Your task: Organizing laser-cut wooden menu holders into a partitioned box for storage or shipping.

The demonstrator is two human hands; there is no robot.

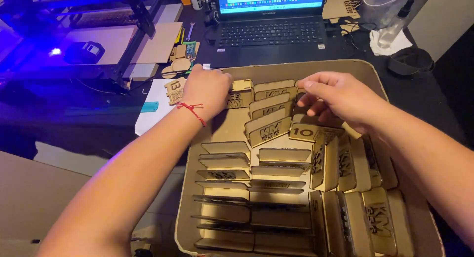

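Hands working at the far edge of a shallow brown cardboard tray point(183, 207): left hand point(206, 91) is grasping a small engraved plywood box point(240, 93), right hand point(335, 98) is pinching another point(274, 88), seemingly aligning rows.

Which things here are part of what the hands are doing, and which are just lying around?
In use:
left hand
right hand
cardboard box
engraved wooden plaques

Lying about:
laptop
laser engraver
spray bottle
loose wooden cut-outs
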